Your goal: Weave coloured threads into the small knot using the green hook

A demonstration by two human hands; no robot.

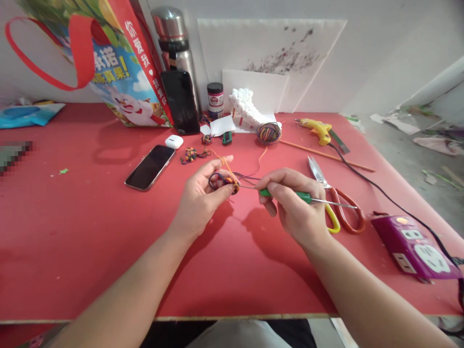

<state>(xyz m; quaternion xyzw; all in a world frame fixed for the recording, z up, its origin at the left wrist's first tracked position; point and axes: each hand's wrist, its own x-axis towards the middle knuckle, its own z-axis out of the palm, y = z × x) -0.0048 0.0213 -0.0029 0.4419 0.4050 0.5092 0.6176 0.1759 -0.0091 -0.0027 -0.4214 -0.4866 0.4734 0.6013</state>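
Note:
Between the thumb and fingers of my left hand [203,195] is a small multicoloured crochet piece [229,181], partly hidden by the thumb. An orange strand of yarn runs up over the left fingers, and dark strands trail off to the right. My right hand [295,200] is closed round the green handle of a crochet hook [303,196]. The hook's thin metal shaft points left and meets the crochet piece at the left thumb tip; its other metal end sticks out to the right. Behind the hands lies a ball of multicoloured yarn [268,133].
On the red table [108,261] lie a phone [150,167], an earbud case [174,141] and another small crocheted piece [189,155]. Scissors [337,203], a yellow glue gun [317,130] with a black cord and a purple power strip [416,246] sit rightward. A thermos [170,24] stands behind.

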